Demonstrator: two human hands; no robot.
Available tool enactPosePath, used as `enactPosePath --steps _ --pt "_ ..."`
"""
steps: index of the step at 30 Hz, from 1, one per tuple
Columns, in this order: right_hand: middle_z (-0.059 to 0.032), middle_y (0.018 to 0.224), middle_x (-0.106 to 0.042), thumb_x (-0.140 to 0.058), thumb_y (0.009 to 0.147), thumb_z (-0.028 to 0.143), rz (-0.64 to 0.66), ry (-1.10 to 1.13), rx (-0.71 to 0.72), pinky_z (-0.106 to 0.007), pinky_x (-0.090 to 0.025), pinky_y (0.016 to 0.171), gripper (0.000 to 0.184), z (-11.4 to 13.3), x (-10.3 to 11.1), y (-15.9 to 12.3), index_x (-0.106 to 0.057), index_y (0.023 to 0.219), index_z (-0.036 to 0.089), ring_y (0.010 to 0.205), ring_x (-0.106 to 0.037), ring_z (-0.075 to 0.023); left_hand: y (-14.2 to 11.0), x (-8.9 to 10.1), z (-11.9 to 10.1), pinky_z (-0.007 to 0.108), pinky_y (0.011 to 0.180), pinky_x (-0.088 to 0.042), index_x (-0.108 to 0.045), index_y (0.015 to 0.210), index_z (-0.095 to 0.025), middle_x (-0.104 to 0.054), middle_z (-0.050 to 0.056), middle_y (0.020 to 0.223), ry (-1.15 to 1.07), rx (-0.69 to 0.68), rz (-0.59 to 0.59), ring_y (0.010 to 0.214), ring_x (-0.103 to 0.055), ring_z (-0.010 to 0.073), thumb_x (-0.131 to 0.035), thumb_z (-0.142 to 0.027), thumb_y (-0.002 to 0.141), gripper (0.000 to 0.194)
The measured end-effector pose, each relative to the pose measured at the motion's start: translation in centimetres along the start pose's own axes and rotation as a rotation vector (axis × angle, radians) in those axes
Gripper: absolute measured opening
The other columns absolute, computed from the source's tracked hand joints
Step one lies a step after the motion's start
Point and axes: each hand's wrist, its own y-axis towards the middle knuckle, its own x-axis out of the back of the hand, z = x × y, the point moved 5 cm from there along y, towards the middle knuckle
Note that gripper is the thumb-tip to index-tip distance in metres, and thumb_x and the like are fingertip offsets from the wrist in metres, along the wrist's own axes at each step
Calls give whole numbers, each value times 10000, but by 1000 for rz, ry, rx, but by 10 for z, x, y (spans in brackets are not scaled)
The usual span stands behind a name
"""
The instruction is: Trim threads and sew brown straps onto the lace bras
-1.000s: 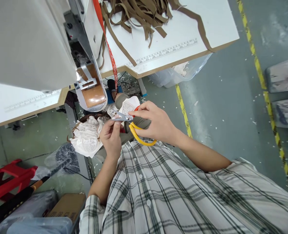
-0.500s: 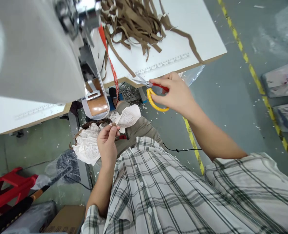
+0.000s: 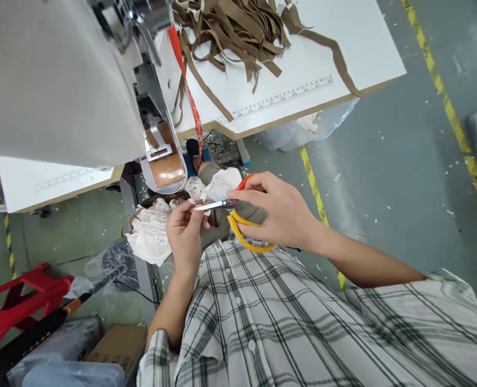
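Observation:
My right hand (image 3: 276, 212) grips a pair of scissors (image 3: 249, 243) with one red and one yellow handle. Their blades point left and reach the fingertips of my left hand (image 3: 185, 228). Between thumb and fingers, my left hand pinches the edge of a white lace garment (image 3: 149, 231). Part of the lace hangs left of that hand, and a white cup-like piece lies to its right over my lap. The exact spot where the blade tips meet the fabric is partly hidden by my fingers.
A sewing machine (image 3: 61, 86) looms at upper left, with a red ribbon (image 3: 190, 102) hanging beside it. Brown fabric strips (image 3: 242, 32) heap on the white table (image 3: 303, 64). A red stool (image 3: 20, 306), a cardboard box (image 3: 117, 349) and a plastic bag (image 3: 314, 126) are around.
My right hand has brought the scissors from the table edge down and left to my left hand. The left hand keeps its pinch on the lace. The whole view has shifted slightly.

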Motion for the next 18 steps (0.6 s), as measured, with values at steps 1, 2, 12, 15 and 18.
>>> enactPosePath --steps 1,2,12,15,18 --pt "-96 1033 -616 -689 789 289 -5 -2 -2 -347 -519 728 439 -1 -2 2 -691 1223 224 866 -596 -205 -1 0 0 203 525 -476 -723 943 -216 -687 -23 756 5 -12 0 512 -557 64 -778 -287 825 148" --pt "-96 1037 -617 -687 791 293 -7 -3 -6 -344 -514 723 436 -1 -2 3 -691 1222 228 859 -591 -203 -1 -1 -1 204 529 -481 -724 945 -216 -694 -18 773 13 -23 -1 514 -559 63 -776 -285 827 146" --pt "-91 1048 -622 -708 780 313 0 37 -35 -356 -520 786 449 1 -6 9 -691 1222 238 925 -596 -217 -5 -2 0 211 544 -504 -754 893 -212 -750 25 938 68 -44 -62 567 -582 69 -785 -306 810 129" --pt "-90 1062 -617 -709 785 329 12 52 -53 -362 -520 796 455 -1 -7 9 -689 1233 251 935 -595 -221 -4 -1 2 213 571 -514 -760 903 -222 -755 17 948 59 -47 -62 588 -588 71 -788 -304 806 130" --pt "-85 1049 -617 -715 774 324 14 74 -80 -355 -517 785 446 -2 -7 11 -701 1215 260 931 -599 -221 -3 -1 4 214 630 -524 -768 912 -240 -759 3 940 30 -89 -51 646 -612 79 -797 -284 801 123"
